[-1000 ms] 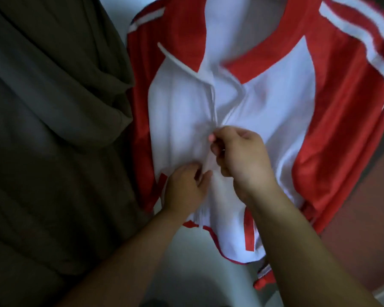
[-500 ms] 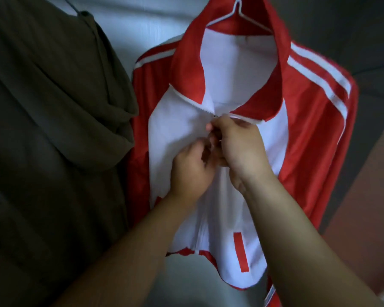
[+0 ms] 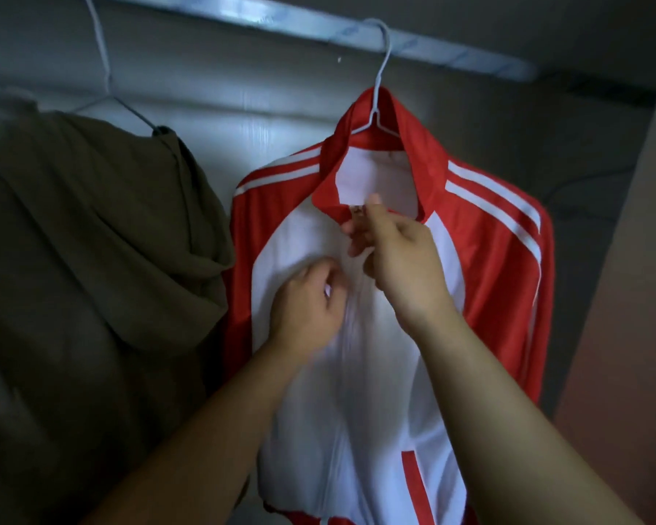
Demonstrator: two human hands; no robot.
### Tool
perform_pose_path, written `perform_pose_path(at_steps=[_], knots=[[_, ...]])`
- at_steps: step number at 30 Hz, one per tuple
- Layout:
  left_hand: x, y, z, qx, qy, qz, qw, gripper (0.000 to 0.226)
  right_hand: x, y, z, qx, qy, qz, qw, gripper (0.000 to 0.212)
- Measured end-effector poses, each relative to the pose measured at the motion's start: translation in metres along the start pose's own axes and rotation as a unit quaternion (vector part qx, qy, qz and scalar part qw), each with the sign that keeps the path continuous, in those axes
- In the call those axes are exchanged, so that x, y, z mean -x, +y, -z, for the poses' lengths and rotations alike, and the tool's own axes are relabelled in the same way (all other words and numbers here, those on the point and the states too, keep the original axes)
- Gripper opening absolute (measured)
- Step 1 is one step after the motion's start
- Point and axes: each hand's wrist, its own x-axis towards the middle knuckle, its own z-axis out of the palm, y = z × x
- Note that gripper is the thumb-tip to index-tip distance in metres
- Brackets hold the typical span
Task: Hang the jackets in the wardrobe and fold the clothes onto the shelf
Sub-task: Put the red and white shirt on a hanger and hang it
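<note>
A red and white track jacket (image 3: pixel 481 267) hangs on a pale wire hanger (image 3: pixel 379 81) from the wardrobe rail (image 3: pixel 319 20). Its front is zipped up to the collar. My right hand (image 3: pixel 398 255) pinches the zipper pull (image 3: pixel 356 211) at the base of the collar. My left hand (image 3: pixel 307 301) grips the white front fabric beside the zipper line, a little lower down.
An olive-brown hooded jacket (image 3: pixel 91 259) hangs on a second wire hanger (image 3: pixel 103 62) to the left, touching the red sleeve. The wardrobe's side panel (image 3: pixel 622 297) stands at the right. The pale back wall (image 3: pixel 243 119) lies behind both garments.
My right hand has drawn the zipper pull up from mid-chest to the collar. My left hand has followed upward on the fabric. The view has tilted up, revealing the rail and hangers.
</note>
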Motion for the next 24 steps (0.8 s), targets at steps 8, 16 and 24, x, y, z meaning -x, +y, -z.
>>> perform_pose_path(at_steps=[8, 16, 24], knots=[[-0.095, -0.036, 0.044, -0.097, 0.201, -0.017, 0.975, 0.021, -0.032, 0.045, 0.069, 0.378, 0.357, 0.194, 0.832, 0.031], [-0.138, -0.046, 0.044, -0.085, 0.081, -0.020, 0.993, 0.041, -0.070, 0.057, 0.078, 0.416, 0.284, 0.209, 0.838, 0.024], [-0.163, -0.036, 0.042, 0.009, 0.106, 0.038, 0.994, 0.044, -0.093, 0.037, 0.085, 0.374, 0.231, 0.181, 0.880, 0.029]])
